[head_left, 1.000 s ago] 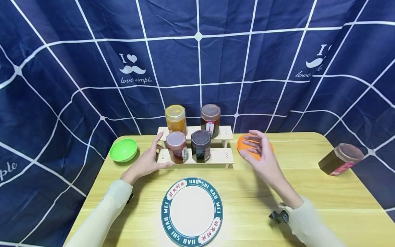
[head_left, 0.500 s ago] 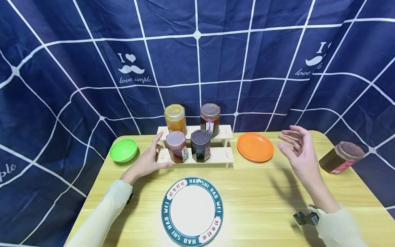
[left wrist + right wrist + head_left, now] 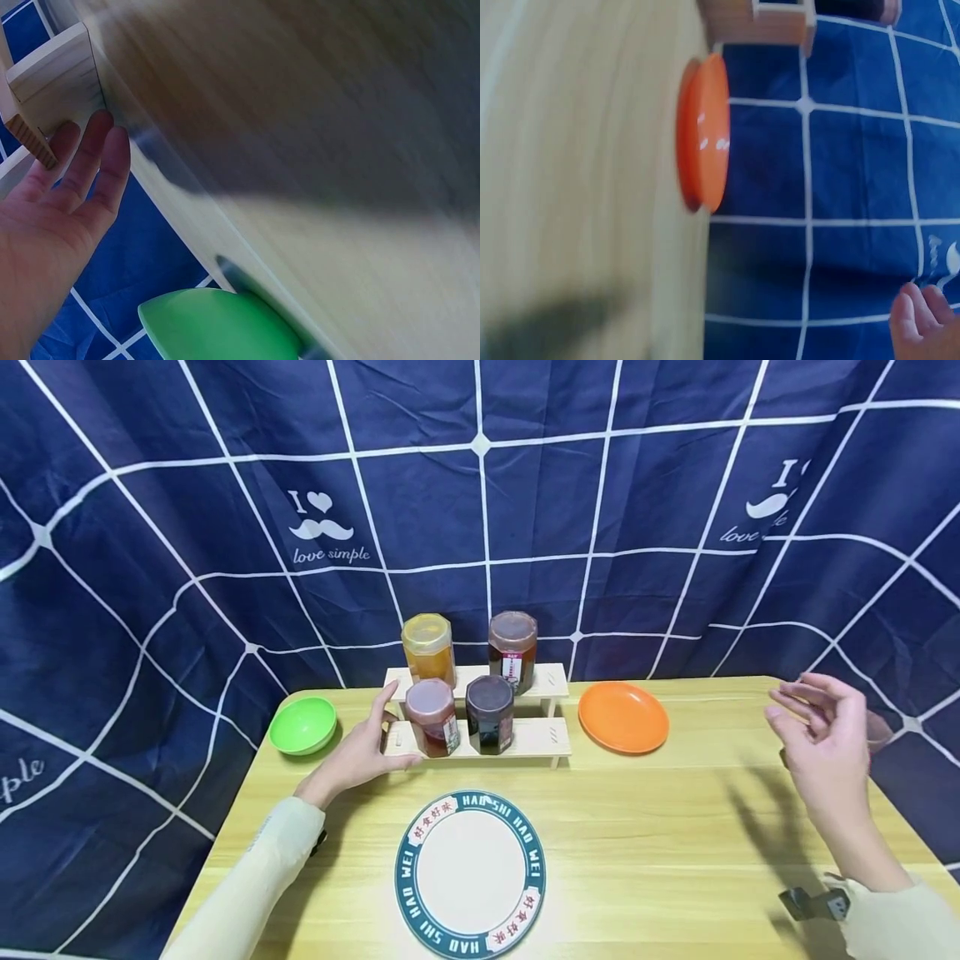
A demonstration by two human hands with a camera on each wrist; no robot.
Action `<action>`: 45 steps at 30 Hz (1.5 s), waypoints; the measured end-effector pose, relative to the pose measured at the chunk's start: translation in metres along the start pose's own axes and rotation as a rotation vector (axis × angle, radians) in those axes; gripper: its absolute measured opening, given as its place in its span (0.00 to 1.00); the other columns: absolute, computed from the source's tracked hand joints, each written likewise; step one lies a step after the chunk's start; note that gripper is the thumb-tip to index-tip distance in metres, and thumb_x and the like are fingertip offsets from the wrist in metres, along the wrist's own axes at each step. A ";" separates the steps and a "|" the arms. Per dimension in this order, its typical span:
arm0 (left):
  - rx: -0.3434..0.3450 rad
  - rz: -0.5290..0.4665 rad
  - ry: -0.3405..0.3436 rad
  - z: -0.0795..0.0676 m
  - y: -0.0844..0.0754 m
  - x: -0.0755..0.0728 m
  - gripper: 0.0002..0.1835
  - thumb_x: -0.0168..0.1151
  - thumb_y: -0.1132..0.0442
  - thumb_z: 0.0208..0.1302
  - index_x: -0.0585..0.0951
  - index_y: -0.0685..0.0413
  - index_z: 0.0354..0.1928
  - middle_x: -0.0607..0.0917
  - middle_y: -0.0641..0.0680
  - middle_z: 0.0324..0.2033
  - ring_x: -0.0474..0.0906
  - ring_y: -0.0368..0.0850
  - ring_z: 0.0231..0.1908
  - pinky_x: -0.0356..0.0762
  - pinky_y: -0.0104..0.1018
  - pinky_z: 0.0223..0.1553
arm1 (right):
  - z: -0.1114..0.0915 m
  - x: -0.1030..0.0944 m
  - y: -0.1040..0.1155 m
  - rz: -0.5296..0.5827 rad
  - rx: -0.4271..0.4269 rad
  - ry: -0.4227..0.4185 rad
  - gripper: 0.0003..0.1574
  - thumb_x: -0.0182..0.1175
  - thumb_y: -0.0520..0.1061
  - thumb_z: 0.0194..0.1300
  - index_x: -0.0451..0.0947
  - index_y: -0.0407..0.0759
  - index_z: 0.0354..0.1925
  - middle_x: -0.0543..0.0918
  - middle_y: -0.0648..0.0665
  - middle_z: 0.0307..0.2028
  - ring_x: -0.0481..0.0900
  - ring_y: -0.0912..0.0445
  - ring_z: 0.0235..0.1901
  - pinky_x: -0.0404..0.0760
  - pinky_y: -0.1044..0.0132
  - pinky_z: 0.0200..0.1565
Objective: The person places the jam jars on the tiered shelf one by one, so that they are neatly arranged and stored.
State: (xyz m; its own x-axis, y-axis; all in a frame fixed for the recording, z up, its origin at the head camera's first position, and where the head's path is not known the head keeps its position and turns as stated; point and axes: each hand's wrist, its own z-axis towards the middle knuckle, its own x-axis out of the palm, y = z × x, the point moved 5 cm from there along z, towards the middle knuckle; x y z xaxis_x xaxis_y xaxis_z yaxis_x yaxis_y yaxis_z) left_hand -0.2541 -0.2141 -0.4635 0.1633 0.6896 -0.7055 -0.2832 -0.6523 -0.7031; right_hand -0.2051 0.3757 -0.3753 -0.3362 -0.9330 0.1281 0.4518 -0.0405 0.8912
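A two-step wooden rack (image 3: 542, 737) stands at the back of the table. My left hand (image 3: 358, 752) holds it by the left end, thumb along the front edge and index finger reaching up to the upper step. In the left wrist view, fingertips (image 3: 97, 124) rest at its end panel (image 3: 64, 75). The lower step bears a reddish jar (image 3: 432, 718) and a black jar (image 3: 490, 717); above stand a yellow jar (image 3: 429, 652) and a brown jar (image 3: 513, 653). My right hand (image 3: 828, 752), fingers loosely bent around nothing, hovers at the right, mostly hiding another jar (image 3: 877, 731).
An orange plate (image 3: 623, 717) lies right of the rack, a green bowl (image 3: 302, 726) left of it. In front is a white plate with a teal patterned rim (image 3: 406, 881). A navy curtain (image 3: 420, 510) surrounds the wooden table (image 3: 645, 843) at the back and sides.
My right hand has moved right, from over the orange plate to in front of the jar on the far right. The left hand has stayed at the rack.
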 end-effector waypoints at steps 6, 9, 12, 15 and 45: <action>0.005 -0.005 0.003 0.001 0.000 0.002 0.70 0.86 0.47 0.59 0.40 0.31 0.88 0.83 0.63 0.57 0.82 0.61 0.55 0.74 0.62 0.63 | 0.003 -0.040 0.000 -0.320 0.031 -0.145 0.41 0.67 0.27 0.68 0.69 0.41 0.75 0.82 0.50 0.59 0.83 0.62 0.55 0.76 0.80 0.53; 0.001 -0.006 0.002 0.001 0.000 0.001 0.70 0.86 0.46 0.60 0.40 0.31 0.88 0.83 0.63 0.57 0.82 0.60 0.55 0.74 0.62 0.63 | 0.003 -0.055 0.001 -0.467 0.078 -0.193 0.43 0.68 0.32 0.68 0.67 0.46 0.77 0.77 0.57 0.61 0.79 0.65 0.59 0.72 0.81 0.56; 0.001 -0.007 0.001 0.000 0.000 0.000 0.70 0.86 0.46 0.60 0.40 0.31 0.88 0.83 0.62 0.57 0.81 0.60 0.55 0.74 0.62 0.63 | 0.006 -0.068 0.000 -0.532 0.119 -0.241 0.46 0.69 0.36 0.67 0.64 0.52 0.78 0.71 0.60 0.64 0.72 0.65 0.64 0.64 0.81 0.63; 0.002 -0.010 0.002 0.000 0.000 0.000 0.70 0.86 0.47 0.59 0.40 0.31 0.88 0.83 0.62 0.57 0.81 0.59 0.55 0.74 0.61 0.63 | 0.011 -0.084 -0.010 -0.561 0.159 -0.282 0.50 0.70 0.38 0.65 0.61 0.57 0.79 0.65 0.61 0.64 0.65 0.65 0.68 0.57 0.80 0.68; -0.013 -0.007 0.007 0.000 0.000 -0.001 0.70 0.85 0.45 0.60 0.39 0.31 0.88 0.83 0.62 0.57 0.81 0.59 0.55 0.74 0.61 0.63 | 0.019 -0.120 -0.090 -0.178 0.455 -0.324 0.54 0.78 0.24 0.57 0.60 0.62 0.64 0.71 0.53 0.47 0.75 0.67 0.28 0.78 0.72 0.18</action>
State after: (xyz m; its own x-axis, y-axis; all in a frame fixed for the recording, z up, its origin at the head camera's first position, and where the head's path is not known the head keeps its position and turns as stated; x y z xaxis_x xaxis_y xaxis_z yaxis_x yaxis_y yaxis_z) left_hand -0.2540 -0.2145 -0.4629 0.1715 0.6920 -0.7012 -0.2695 -0.6516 -0.7091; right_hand -0.2212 0.4982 -0.4626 -0.6420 -0.7664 0.0220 -0.0112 0.0381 0.9992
